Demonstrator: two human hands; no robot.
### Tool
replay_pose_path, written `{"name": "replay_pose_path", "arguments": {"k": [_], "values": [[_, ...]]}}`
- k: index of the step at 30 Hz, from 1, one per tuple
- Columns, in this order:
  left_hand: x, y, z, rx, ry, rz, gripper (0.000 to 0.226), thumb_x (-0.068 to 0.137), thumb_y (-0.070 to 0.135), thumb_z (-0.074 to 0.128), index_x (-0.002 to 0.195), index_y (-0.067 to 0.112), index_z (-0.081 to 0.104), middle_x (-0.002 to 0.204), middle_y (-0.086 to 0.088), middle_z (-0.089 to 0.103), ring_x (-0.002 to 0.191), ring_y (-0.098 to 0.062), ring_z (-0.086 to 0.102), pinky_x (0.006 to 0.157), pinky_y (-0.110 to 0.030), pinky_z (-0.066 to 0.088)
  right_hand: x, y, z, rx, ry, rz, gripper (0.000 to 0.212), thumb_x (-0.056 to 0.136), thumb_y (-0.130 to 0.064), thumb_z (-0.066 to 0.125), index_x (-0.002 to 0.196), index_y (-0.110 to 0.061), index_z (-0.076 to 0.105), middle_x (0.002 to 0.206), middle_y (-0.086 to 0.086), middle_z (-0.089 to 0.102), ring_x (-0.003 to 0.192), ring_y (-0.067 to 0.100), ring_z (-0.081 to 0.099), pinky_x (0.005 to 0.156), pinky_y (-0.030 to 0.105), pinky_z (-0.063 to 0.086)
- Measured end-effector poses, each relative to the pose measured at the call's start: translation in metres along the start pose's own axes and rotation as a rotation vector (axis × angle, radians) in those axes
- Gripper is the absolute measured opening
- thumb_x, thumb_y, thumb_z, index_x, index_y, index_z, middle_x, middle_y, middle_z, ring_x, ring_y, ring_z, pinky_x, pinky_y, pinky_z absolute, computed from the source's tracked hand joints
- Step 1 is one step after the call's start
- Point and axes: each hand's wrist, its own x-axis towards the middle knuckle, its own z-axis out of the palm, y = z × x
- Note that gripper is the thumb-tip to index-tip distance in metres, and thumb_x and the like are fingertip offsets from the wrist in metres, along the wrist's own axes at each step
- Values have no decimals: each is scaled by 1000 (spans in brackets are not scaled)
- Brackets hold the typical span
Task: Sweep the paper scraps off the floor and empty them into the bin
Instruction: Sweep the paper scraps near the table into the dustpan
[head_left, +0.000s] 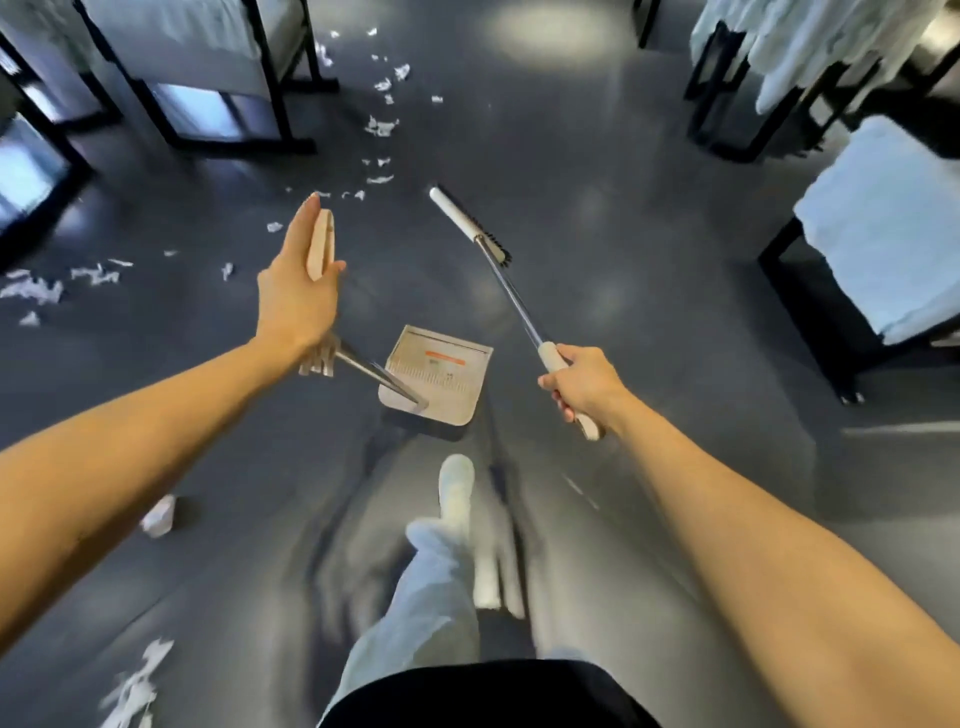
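White paper scraps (382, 126) lie in a trail up the dark floor ahead, with more at the left (32, 289) and near the bottom left (136, 686). My left hand (298, 280) holds the cream top of the dustpan handle (320, 244) between straight fingers and thumb. Its metal rod runs down to the grey dustpan (441, 371), which hangs low over the floor. My right hand (582, 387) grips the broom handle (553, 358). The broom head (465, 218), white with dark bristles, points forward above the floor. No bin is in view.
Black-framed stands with pale covers line the left (218, 67) and right (883, 228) sides. A crumpled paper ball (160, 515) lies at the lower left. My leg and white shoe (456, 486) step forward below the dustpan.
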Motion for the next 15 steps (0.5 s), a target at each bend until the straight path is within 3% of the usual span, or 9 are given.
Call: {"name": "replay_pose_path", "arguments": {"k": [1,4,5,7,10,12,15], "values": [[42,-1,16,-30,7,-20,66,93,13,53,145,48,31,135,-2,58,111,-34,61,88,-36,54,39,-19,-3,14,1,5,36,87,-1,60,119,-19,61,59,4,50,36,12,42,34,20,37],[162,2,59,-61,23,-43,65,93,15,52,141,54,32,128,1,62,80,-17,69,57,-18,51,150,-81,-14,54,9,28,40,87,1,60,124,-17,59,58,4,49,40,13,41,36,21,37],[201,7,72,-63,20,-47,65,93,15,52,140,55,32,126,1,62,68,-10,67,54,-16,50,185,-103,-20,62,-6,32,39,87,1,60,122,-16,59,57,4,48,39,12,41,36,20,36],[280,20,101,-43,1,-50,64,93,16,51,141,54,32,122,2,63,62,-6,64,59,-17,53,251,-141,-37,77,-14,48,36,87,2,59,119,-15,60,55,4,47,34,9,39,34,18,35],[393,39,148,-27,-24,-37,62,93,17,51,142,51,34,111,7,60,46,4,53,45,-7,42,343,-188,-67,64,-3,24,33,86,1,59,118,-11,61,53,3,46,31,8,37,33,17,34],[468,44,184,1,-48,-13,62,94,16,51,143,49,33,116,10,55,54,7,55,45,-4,39,414,-217,-88,53,-5,17,34,86,0,58,119,-9,59,54,3,45,33,9,37,33,18,33],[581,43,243,20,-60,8,61,94,16,51,143,50,34,118,11,53,70,-5,57,51,2,37,532,-263,-119,35,-21,-5,35,87,0,57,122,-7,57,56,5,45,33,9,37,33,18,33]]}}
